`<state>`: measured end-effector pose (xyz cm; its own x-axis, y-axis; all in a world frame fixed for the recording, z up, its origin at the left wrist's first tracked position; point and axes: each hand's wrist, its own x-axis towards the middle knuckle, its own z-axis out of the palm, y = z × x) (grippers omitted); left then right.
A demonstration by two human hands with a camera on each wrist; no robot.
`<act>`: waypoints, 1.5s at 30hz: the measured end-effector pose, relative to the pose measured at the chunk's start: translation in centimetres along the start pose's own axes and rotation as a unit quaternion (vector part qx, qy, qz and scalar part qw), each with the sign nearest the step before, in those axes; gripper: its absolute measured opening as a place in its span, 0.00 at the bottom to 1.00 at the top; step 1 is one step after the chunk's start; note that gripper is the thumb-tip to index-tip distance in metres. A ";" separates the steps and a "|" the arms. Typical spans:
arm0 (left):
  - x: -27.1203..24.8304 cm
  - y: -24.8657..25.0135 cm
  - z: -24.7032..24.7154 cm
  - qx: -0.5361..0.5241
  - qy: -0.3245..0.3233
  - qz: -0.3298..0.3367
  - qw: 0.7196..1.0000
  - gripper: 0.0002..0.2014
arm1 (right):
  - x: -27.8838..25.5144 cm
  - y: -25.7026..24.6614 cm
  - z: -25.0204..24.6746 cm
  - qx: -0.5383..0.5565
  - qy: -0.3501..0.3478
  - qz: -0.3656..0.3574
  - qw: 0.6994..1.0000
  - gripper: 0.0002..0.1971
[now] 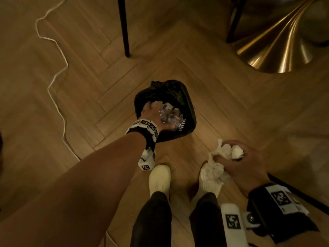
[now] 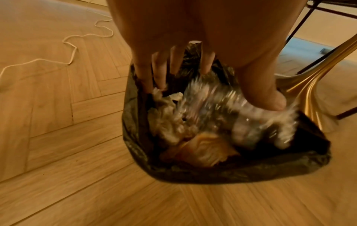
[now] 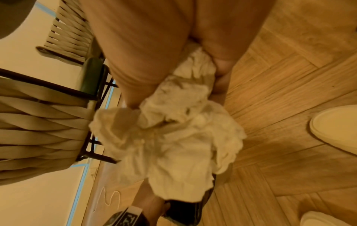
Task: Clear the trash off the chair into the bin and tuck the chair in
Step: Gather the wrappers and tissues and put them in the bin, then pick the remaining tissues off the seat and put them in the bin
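While you stand over the bin [image 1: 188, 111], its black liner already holds tissue and a wrapper. Your left hand [image 1: 151, 111] is down in the bin mouth, fingers [image 2: 160, 73] spread, thumb on the clear crinkled plastic [image 2: 231, 116], probably pushing it down to make room. Near the bin, above your shoe, your right hand [image 1: 243, 163] has its grip bunched round the crumpled tissues [image 3: 173, 130], likely next in. Woven chair [image 3: 38, 125] beyond, not yet tucked.
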<state>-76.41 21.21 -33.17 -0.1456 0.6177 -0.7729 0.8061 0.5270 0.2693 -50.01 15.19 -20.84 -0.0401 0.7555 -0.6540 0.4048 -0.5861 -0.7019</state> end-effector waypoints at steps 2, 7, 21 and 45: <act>-1.1 -0.2 -0.6 -0.009 0.013 0.029 0.999 0.46 | 0.7 -1.3 0.2 -0.013 -0.001 -0.015 1.000 0.14; -7.9 -1.6 -1.1 -0.106 0.086 0.031 0.990 0.16 | 4.4 -6.1 4.1 -0.061 0.042 -0.100 0.992 0.14; -19.0 -12.6 2.6 -0.247 0.055 -0.080 0.964 0.14 | 14.9 -5.1 16.2 -0.253 -0.061 -0.037 0.965 0.27; -34.1 -3.4 -10.1 -0.005 -0.028 0.071 0.997 0.11 | -17.1 -8.8 -12.4 -0.288 -0.028 0.132 0.948 0.10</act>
<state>-80.03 4.27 -1.97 0.0020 0.6536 -0.7568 0.8106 0.4422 0.3840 -41.56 11.05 0.03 0.0903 0.5786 -0.8106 0.8383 -0.4836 -0.2519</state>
